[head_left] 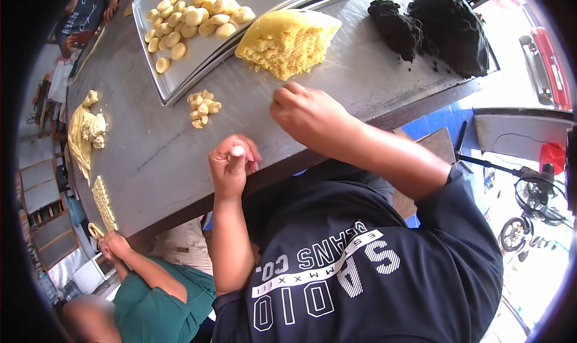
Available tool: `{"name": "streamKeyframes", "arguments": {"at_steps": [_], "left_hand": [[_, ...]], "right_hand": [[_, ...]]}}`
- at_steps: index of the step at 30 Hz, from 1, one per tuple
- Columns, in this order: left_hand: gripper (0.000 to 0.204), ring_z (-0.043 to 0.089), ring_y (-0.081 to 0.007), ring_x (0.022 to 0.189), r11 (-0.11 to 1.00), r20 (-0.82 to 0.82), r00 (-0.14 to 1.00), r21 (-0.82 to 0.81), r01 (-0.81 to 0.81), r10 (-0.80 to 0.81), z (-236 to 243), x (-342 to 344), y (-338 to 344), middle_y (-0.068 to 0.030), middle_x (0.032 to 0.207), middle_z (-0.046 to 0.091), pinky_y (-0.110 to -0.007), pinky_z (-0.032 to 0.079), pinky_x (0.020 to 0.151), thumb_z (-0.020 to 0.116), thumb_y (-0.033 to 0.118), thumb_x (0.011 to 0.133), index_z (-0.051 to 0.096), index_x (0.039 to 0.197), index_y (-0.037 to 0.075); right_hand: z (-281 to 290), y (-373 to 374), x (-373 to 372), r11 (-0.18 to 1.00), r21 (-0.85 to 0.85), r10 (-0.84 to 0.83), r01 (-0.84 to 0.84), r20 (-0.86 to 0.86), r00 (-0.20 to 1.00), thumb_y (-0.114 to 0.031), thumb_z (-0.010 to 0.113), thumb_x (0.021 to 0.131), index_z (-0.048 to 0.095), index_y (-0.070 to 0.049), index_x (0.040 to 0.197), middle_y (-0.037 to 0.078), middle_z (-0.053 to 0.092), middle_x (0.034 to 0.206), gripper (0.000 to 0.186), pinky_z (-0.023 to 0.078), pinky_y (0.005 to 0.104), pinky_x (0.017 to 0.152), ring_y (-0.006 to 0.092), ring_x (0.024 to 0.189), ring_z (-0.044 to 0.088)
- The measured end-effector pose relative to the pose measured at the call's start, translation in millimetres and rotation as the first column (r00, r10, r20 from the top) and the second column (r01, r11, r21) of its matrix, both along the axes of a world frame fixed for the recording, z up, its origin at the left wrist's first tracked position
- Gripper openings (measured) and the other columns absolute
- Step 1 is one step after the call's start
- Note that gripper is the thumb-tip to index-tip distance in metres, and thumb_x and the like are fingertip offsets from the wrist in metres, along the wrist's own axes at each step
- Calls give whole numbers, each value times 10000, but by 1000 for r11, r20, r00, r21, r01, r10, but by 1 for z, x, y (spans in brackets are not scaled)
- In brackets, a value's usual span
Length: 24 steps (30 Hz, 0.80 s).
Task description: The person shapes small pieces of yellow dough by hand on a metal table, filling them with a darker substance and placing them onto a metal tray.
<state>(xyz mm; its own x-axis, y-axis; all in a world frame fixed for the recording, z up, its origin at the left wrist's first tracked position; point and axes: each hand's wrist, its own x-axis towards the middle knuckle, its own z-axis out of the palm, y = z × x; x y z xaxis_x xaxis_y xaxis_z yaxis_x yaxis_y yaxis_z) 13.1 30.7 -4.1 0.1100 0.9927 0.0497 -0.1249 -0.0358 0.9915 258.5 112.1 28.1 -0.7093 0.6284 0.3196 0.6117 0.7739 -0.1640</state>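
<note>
Over the table's near edge, my left hand is closed, thumb raised and fingers curled inward; what its palm holds, if anything, is hidden. My right hand hovers just below a big yellow crumbly mound, fingers bent together, and I cannot make out anything in them. The mound has a smooth top and a torn, crumbly near side. Left of my hands lies a small cluster of pale dough pieces. Beyond it, a metal tray bears several round pale yellow dough balls.
A large black dough-like mass lies at the far right on a metal sheet. At the left end, a co-worker in a green shirt handles a dough strip by a row of cut pieces; more dough lies beyond. Another person stands far left.
</note>
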Motion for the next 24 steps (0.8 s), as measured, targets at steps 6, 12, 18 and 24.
{"name": "streamKeyframes", "arguments": {"at_steps": [6, 12, 18, 24], "left_hand": [[711, 518, -137, 658, 1000, 94, 996, 6, 5, -6, -8, -15, -2, -55, 730, 536, -289, 375, 610, 563, 661, 1160, 531, 762, 73], [690, 434, -147, 676, 1000, 142, 990, 0, -10, 10, 0, -10, -3, -39, 751, 513, -321, 368, 659, 452, 652, 1200, 541, 795, 100], [480, 576, -95, 775, 997, 41, 999, 73, -22, 19, 1, -14, -8, -55, 836, 659, -258, 449, 708, 983, 369, 930, 627, 832, 62], [423, 557, -91, 674, 1000, -13, 1000, 16, 6, -6, -4, -7, -9, -21, 747, 639, -286, 473, 684, 832, 360, 1090, 667, 848, 56]], "right_hand": [[43, 65, -89, 910, 368, 108, -191, 234, 966, -195, 768, 868, 847, 4, 990, 146, 742, 1078, 247, 624, 424, 906, 310, 1075, 694], [-23, 66, -125, 903, 362, -383, 231, 435, 815, -266, 745, 964, 879, -26, 1158, 234, 768, 1216, 336, 613, 471, 918, 400, 1135, 714], [-29, 21, -76, 913, 407, -165, 18, 328, 930, -247, 743, 879, 850, -45, 937, 151, 724, 1033, 236, 582, 437, 934, 313, 1059, 673], [14, 4, -12, 988, 151, 32, -6, -174, 984, -116, 747, 887, 771, -31, 1152, 167, 693, 1296, 279, 631, 414, 956, 328, 1174, 671]]}}
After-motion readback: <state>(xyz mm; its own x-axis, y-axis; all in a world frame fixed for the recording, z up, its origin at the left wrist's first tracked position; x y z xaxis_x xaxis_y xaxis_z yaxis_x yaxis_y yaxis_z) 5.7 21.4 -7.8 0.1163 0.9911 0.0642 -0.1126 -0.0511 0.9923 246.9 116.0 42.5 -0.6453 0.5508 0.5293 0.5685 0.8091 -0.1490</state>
